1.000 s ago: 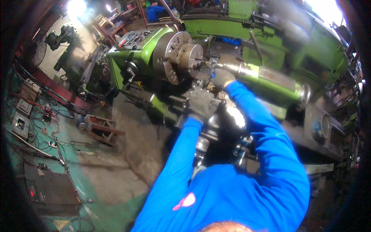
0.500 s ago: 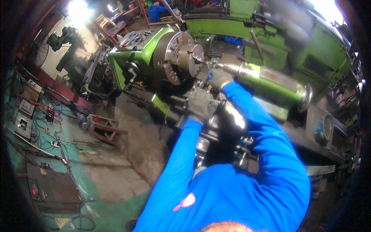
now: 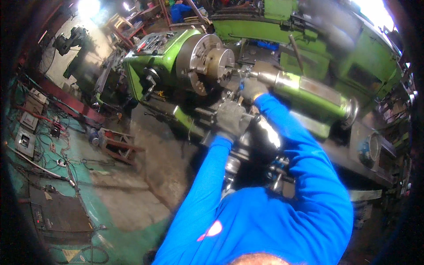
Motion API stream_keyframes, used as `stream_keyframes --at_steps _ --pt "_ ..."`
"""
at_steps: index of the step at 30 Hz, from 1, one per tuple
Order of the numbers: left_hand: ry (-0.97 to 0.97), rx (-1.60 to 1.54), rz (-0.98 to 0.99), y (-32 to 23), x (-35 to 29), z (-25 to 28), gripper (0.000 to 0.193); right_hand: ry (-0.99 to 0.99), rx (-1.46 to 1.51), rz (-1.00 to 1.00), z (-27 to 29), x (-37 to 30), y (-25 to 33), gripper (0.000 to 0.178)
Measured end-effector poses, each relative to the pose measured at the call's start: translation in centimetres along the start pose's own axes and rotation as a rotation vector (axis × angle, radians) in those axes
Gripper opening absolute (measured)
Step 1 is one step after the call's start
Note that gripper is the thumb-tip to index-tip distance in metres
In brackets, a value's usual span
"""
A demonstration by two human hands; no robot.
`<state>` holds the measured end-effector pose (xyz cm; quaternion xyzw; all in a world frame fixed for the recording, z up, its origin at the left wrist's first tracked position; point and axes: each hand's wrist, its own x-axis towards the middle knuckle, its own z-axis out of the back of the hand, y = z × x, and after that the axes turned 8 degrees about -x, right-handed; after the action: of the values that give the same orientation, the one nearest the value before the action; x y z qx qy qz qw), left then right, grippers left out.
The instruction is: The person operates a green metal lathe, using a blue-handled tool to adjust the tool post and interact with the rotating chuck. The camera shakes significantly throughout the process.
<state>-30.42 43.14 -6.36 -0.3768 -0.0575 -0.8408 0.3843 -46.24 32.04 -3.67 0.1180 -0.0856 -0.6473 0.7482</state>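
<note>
The left hand (image 3: 229, 119), gloved in grey, is closing its grip around a dark handle on the lathe carriage (image 3: 260, 145), fingers wrapped over it. The right hand (image 3: 252, 88), also gloved, is reaching further up to the nose of the tailstock (image 3: 304, 95), and it is resting against the metal tip there; whether its grip is actually clamped on anything cannot be told (motion blur is smearing the fingers). Just to the left of that hand, the round steel chuck (image 3: 207, 64) is facing the tailstock, mounted on the green headstock (image 3: 154, 59) of the lathe. Both forearms are wearing bright blue sleeves (image 3: 287, 176) and are coming up from the lower edge. Beyond the machine, another green lathe bed (image 3: 318, 26) is running across the top of the view. To the left, the stained concrete floor (image 3: 132, 194) is carrying cables, a red metal stand (image 3: 117, 145) and a dark box (image 3: 57, 216).
</note>
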Motion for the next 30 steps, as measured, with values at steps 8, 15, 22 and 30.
stream_keyframes --at_steps 8,15,22,30 --pt "-0.051 0.003 -0.019 0.7 -0.4 -1.1 0.030 -0.039 0.002 -0.006 -0.3 0.2 -0.5 0.034" --pt "-0.098 -0.055 -0.025 0.7 -0.7 -1.0 0.032 -0.031 0.088 0.003 -1.4 2.3 -1.8 0.038" --pt "0.065 -0.058 0.079 0.0 -0.2 0.2 0.034 -0.011 0.016 0.042 0.1 2.5 -2.0 0.060" --pt "0.042 0.011 0.049 0.6 -0.8 -1.2 0.036 0.017 0.124 0.006 -1.7 7.6 -4.3 0.075"
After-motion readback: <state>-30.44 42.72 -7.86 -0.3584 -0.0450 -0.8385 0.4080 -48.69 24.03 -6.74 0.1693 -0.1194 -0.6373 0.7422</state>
